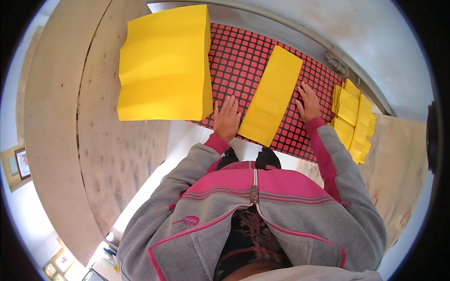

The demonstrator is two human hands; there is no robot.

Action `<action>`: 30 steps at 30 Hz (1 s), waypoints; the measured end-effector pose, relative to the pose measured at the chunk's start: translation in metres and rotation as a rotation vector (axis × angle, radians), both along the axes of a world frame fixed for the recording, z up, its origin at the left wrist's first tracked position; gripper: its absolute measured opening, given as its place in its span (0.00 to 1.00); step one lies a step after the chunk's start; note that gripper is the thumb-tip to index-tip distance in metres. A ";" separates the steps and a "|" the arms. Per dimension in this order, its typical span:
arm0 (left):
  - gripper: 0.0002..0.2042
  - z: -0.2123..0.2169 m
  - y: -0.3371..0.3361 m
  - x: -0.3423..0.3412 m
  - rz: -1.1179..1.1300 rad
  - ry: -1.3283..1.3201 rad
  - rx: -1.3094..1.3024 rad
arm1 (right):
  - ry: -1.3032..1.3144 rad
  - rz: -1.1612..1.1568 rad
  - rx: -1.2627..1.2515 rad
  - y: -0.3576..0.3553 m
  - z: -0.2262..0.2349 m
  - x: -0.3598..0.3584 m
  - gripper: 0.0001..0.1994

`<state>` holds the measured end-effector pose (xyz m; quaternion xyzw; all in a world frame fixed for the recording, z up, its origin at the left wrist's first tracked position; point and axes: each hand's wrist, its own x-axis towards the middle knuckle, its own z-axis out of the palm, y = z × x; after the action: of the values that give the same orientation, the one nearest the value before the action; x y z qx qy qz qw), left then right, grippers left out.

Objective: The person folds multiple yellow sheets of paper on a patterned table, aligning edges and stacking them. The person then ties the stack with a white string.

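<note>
A long folded piece of yellow cloth (pixel 271 96) lies slantwise on a red-and-black checked table cover (pixel 234 51). My left hand (pixel 227 118) rests flat on the cover by the near left edge of that piece, fingers stretched out and pointing away from me. On its other side my right hand (pixel 308 104) lies with fingers spread, close to the right edge of the yellow piece. Neither hand holds anything. Left of my left hand stands a tall stack of wide yellow sheets (pixel 164 65), its side reaching near my fingers.
Several folded yellow pieces (pixel 354 119) are piled at the right end of the cover. Wooden boards (pixel 51 112) fill the left side, and another wooden surface (pixel 396 159) lies at the right. A pipe (pixel 300 28) runs along the wall behind.
</note>
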<state>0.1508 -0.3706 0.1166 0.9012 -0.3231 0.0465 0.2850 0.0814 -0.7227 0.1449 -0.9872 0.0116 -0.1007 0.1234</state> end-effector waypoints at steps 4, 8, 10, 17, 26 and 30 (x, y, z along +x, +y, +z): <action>0.22 0.002 0.000 0.001 -0.013 0.016 0.005 | 0.009 -0.002 -0.003 0.000 0.000 0.001 0.25; 0.22 0.003 0.000 0.000 -0.003 0.028 -0.012 | 0.000 0.011 -0.002 -0.001 -0.001 0.001 0.25; 0.22 0.004 0.000 -0.001 0.004 0.027 -0.004 | -0.004 0.016 0.016 -0.002 -0.001 0.002 0.25; 0.23 0.006 -0.001 -0.001 0.013 0.035 0.015 | -0.003 0.012 0.026 -0.002 -0.003 0.000 0.25; 0.22 0.001 0.000 -0.001 0.014 0.013 -0.032 | -0.043 0.019 0.027 -0.005 -0.005 -0.002 0.25; 0.21 0.001 -0.004 0.002 0.045 0.072 -0.022 | -0.066 0.033 0.045 -0.007 -0.007 -0.003 0.25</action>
<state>0.1526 -0.3748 0.1180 0.9062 -0.2918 0.0240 0.3050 0.0779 -0.7294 0.1375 -0.9804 -0.0066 -0.1307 0.1474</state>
